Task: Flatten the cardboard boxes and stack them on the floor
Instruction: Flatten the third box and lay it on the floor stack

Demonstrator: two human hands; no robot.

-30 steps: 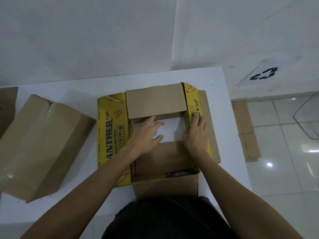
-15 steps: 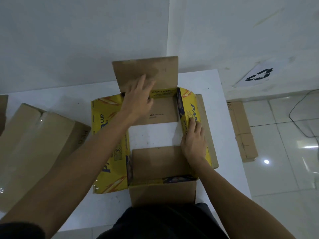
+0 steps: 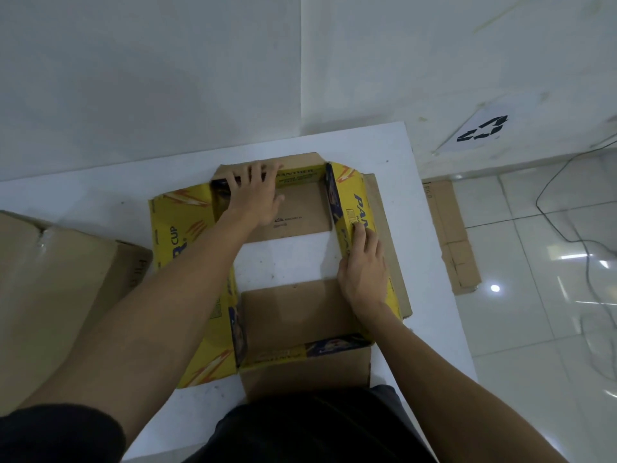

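Hands work at either side of a yellow printed box that stands open on the white table, right in front of the person. The left hand reaches to the far wall of the box, its fingers hooked over the top edge and gripping it, palm over the brown flap folded down inside. The right hand lies flat, fingers straight and together, pressing on the box's right wall; it holds nothing in a grip. Both forearms stretch forward from dark sleeves, the left one crossing over the box's left side. Inside the box nothing sits: bare table shows through the middle, with another brown flap folded in on the near side. To the left, a plain brown box rests closed on the same table, just beside the yellow one. Off the table's right edge, flattened cardboard lies on the tiled floor against the wall.
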